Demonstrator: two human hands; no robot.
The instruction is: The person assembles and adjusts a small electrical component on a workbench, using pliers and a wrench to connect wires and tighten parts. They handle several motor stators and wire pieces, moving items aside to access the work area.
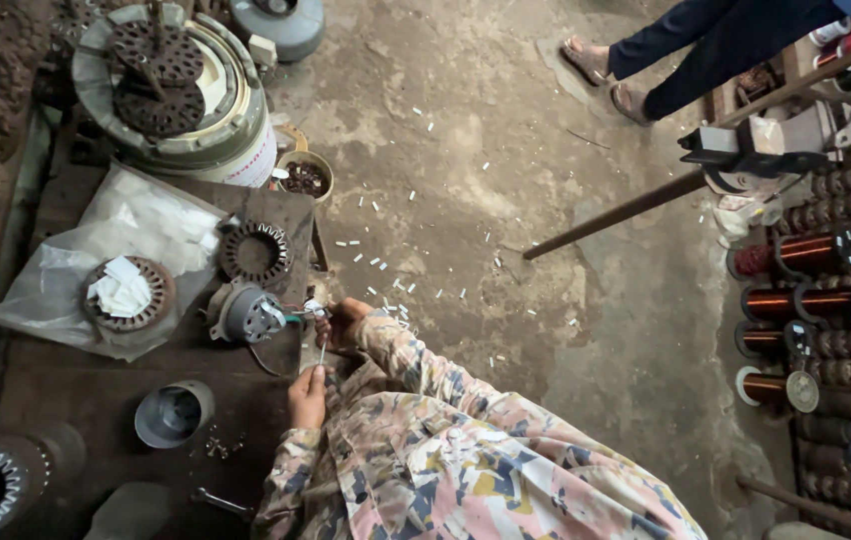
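Workbench (96,400): dark, stained wooden top at the left of the view, carrying motor parts.
Floor (506,180): cracked grey concrete, littered with small white paper slips (376,262) near the bench edge.
Winding drum (181,90): large round pale housing with dark laminated discs on top, at the far end of the bench.
Plastic sheet (76,270): clear crumpled bag spread over the bench; a round stator core (129,293) lies on it with white paper slips piled in its middle.
Wire rack (826,300): at the right, rows of copper wire spools (806,255) lying sideways.
Second person (666,50): dark trousers and sandalled feet at the top right, apart from the work.
Empty stator (256,252): dark toothed ring, just behind the motor.
Grey cup-shaped housing (174,412): lies on its side near the left hand.
Small motor (246,313): grey, on its side at the bench edge, wires coming off toward the right hand.
Right hand (344,322): fingers closed around a small tool or wire end at the motor's leads; which one I cannot tell.
Left hand (308,395): fingers pinched shut on a thin light wire (322,352) that runs up to the right hand.
Sleeves (426,430): patterned pink, blue and cream.
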